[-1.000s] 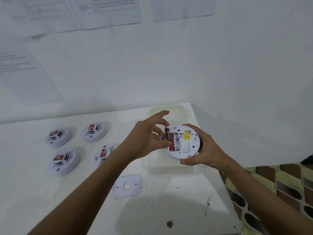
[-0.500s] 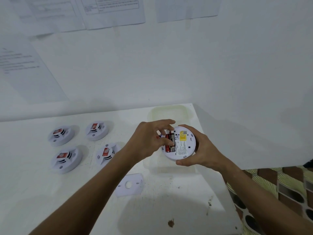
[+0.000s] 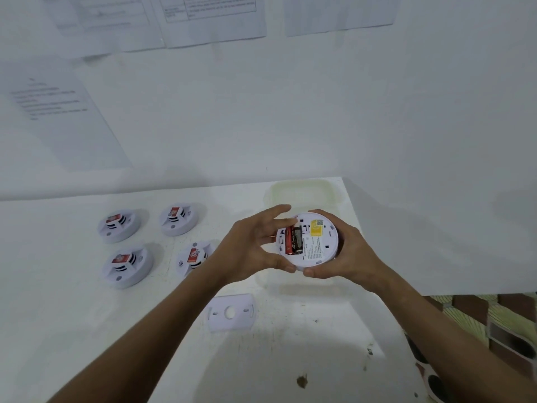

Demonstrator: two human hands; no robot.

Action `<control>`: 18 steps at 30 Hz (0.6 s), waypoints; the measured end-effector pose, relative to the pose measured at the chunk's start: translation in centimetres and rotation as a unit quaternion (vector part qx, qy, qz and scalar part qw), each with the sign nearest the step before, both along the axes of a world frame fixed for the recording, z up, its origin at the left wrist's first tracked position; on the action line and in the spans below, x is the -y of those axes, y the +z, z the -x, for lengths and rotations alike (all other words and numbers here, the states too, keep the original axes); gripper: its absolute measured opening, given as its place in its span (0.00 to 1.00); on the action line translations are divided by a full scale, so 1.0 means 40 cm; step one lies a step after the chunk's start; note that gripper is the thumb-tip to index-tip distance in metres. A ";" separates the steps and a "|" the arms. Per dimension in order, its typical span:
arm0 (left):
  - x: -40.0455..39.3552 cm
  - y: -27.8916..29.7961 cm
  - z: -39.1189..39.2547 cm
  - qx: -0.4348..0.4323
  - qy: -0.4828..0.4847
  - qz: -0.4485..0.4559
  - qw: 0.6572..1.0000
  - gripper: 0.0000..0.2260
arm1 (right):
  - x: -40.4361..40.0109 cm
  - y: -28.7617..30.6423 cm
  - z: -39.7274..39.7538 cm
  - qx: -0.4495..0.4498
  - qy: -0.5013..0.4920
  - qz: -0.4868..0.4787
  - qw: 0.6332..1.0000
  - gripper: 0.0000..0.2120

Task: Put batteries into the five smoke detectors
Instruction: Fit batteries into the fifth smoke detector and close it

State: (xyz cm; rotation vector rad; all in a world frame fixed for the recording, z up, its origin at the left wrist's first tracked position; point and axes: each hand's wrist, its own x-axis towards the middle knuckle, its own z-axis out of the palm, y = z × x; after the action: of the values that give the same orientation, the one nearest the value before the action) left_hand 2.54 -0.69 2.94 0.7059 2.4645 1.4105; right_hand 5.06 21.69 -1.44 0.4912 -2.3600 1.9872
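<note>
- The white desk point(image 3: 72, 330) carries four smoke detectors, well apart from the hands, on the left side: two at the back point(image 3: 119, 225) point(image 3: 178, 219) and two in front point(image 3: 128, 266) point(image 3: 193, 257). Each has a red tag on top.
- A pale tray point(image 3: 302, 190) sits at the back right of the desk, behind the hands.
- A flat white plate with a hole point(image 3: 231, 312) lies on the desk near the left arm.
- The fifth detector point(image 3: 315, 242) is held up above the desk, its back turned to the person.
- The right hand point(image 3: 345, 251) wraps round its right side and holds it.
- The left hand point(image 3: 255, 245) pinches its left edge, with the thumb below and the fingers curled over the top.
- The batteries point(image 3: 293, 241) lie in the slot on the left half, side by side. Their long way runs up and down, so the left hand is the nearer one to press them.
- A second ago the left hand was pushing a battery in. Now both batteries look to be in, and the detector has come a little nearer.
</note>
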 end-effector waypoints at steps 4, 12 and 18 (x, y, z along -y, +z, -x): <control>0.017 -0.003 -0.002 -0.001 0.009 0.008 1.000 0.43 | 0.018 0.003 0.004 -0.001 0.013 -0.009 1.000 0.39; 0.038 0.000 -0.023 -0.054 0.010 0.049 0.997 0.39 | 0.036 -0.004 0.010 0.014 0.014 0.000 1.000 0.39; 0.073 0.007 -0.024 -0.073 0.022 0.078 0.994 0.36 | 0.061 -0.005 0.010 0.018 0.029 -0.019 0.999 0.41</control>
State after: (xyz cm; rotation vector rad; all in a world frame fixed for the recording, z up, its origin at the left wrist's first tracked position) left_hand 3.50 -3.60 3.22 0.7506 2.6820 1.2040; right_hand 4.65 19.26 -1.66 0.5356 -2.4357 1.9943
